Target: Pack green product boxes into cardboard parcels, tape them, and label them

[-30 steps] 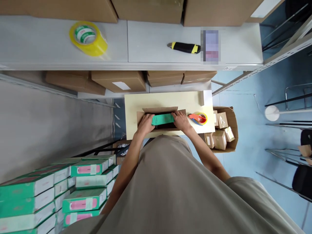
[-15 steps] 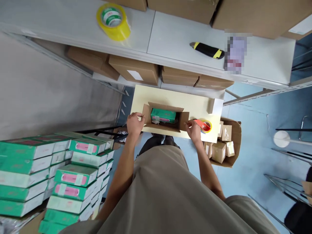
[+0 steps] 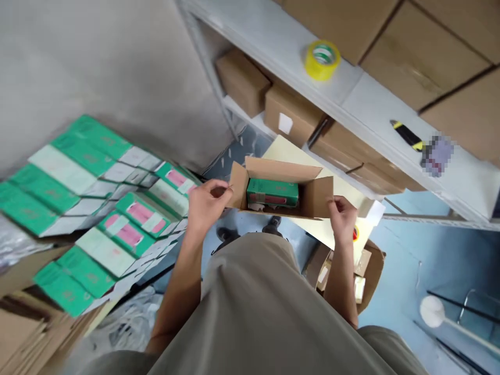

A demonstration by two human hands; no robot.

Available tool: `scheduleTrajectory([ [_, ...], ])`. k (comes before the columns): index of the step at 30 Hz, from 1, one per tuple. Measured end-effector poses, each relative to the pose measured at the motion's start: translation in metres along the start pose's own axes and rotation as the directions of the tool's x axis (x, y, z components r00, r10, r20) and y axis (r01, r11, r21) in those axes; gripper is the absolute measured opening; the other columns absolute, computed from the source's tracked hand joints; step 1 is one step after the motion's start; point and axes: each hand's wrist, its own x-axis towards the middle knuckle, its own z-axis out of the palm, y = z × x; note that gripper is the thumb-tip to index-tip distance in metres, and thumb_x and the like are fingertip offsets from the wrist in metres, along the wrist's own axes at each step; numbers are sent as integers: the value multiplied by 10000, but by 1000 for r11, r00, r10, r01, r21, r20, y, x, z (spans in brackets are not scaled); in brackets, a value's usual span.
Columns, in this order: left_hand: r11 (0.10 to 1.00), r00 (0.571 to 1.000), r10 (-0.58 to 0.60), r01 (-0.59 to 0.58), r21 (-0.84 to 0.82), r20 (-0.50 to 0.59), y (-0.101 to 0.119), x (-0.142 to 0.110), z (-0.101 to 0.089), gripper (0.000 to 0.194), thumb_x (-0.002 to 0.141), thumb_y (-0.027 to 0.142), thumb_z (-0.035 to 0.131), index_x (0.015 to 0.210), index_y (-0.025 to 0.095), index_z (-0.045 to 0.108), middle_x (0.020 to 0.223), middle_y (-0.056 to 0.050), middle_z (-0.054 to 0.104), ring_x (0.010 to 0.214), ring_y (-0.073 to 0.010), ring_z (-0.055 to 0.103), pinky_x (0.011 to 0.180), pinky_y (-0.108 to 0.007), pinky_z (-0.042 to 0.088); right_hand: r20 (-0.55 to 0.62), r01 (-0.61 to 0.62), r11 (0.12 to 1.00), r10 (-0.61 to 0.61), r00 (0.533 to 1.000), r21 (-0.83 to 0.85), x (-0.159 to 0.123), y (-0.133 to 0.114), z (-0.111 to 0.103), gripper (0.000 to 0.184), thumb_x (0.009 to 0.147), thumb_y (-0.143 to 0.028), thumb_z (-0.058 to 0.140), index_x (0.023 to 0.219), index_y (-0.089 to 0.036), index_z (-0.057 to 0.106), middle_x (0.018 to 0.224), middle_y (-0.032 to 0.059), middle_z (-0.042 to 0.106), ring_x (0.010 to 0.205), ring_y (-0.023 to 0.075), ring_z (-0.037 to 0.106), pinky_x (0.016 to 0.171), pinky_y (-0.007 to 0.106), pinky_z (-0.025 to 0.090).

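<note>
Free room is offered in the carton (image 3: 308,195), right of the green box (image 3: 273,191); sideways passage is obstructed by raised end flaps (image 3: 323,196).

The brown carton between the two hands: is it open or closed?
Open. The brown carton has its flaps spread apart, the left hand and right hand pinch its end flaps, and a green box shows inside.

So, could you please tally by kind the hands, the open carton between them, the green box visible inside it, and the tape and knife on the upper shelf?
Hands (left hand, right hand): 2
Open carton: 1
Green box: 1
Tape roll: 1
Knife: 1
Total: 6
</note>
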Motion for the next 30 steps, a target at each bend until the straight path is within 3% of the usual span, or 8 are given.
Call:
scheduleTrajectory([
  [3, 976, 980, -108, 72, -208, -169, -31, -30, -85, 274, 735, 496, 828, 789, 233, 777, 620, 18, 626, 520, -131, 488, 500, -256, 356, 73, 95, 993, -101, 992, 75, -21, -58, 45, 351, 846, -558, 787, 828, -209, 754, 776, 16, 727, 720, 186, 621, 678, 314, 491],
  [7, 923, 890, -225, 64, -379, -398, -76, -72, -189, 268, 665, 442, 871, 741, 208, 764, 673, 5, 634, 555, -104, 467, 500, -232, 345, 185, 203, 962, -236, 954, 181, -70, -132, 123, 352, 855, -551, 814, 851, -202, 769, 850, 32, 757, 763, 190, 649, 707, 315, 511],
  [10, 912, 794, -285, 52, -407, -537, -108, -101, -251, 270, 657, 424, 885, 742, 194, 771, 667, 10, 630, 555, -89, 442, 491, -219, 320, 266, 276, 937, -328, 907, 214, -111, -174, 184, 369, 862, -567, 827, 851, -205, 758, 845, 29, 743, 770, 190, 645, 709, 312, 511],
  [14, 892, 670, -374, 72, -446, -641, -152, -130, -316, 281, 637, 428, 882, 761, 193, 791, 660, 13, 651, 548, -89, 440, 481, -216, 329, 415, 315, 921, -385, 824, 228, -155, -211, 261, 414, 876, -615, 821, 836, -217, 715, 795, 5, 683, 763, 184, 620, 704, 309, 507],
  [20, 838, 538, -515, 152, -524, -668, -220, -160, -366, 288, 617, 434, 878, 770, 207, 789, 775, -35, 761, 717, -163, 633, 652, -269, 523, 659, 311, 930, -361, 660, 197, -202, -234, 350, 437, 889, -654, 799, 860, -227, 710, 825, 3, 681, 780, 184, 615, 733, 318, 529],
  [22, 820, 554, -545, 192, -540, -630, -241, -166, -371, 298, 637, 457, 877, 782, 216, 781, 794, -40, 764, 730, -174, 641, 661, -277, 532, 709, 310, 934, -339, 619, 176, -211, -235, 368, 446, 870, -656, 815, 850, -227, 695, 820, -2, 667, 775, 179, 601, 732, 313, 523],
  [26, 804, 653, -547, 234, -547, -524, -279, -168, -378, 336, 699, 510, 879, 787, 232, 711, 804, -35, 727, 723, -171, 635, 653, -263, 546, 751, 341, 932, -312, 582, 123, -218, -237, 386, 445, 873, -642, 820, 829, -227, 664, 796, -16, 634, 766, 167, 573, 720, 297, 502],
  [30, 797, 657, -549, 225, -560, -516, -317, -139, -398, 448, 811, 621, 832, 975, 219, 722, 909, -67, 756, 776, -202, 704, 692, -296, 612, 744, 364, 927, -307, 594, 92, -220, -241, 388, 443, 869, -650, 824, 846, -230, 685, 799, -6, 671, 785, 188, 616, 747, 317, 534],
])
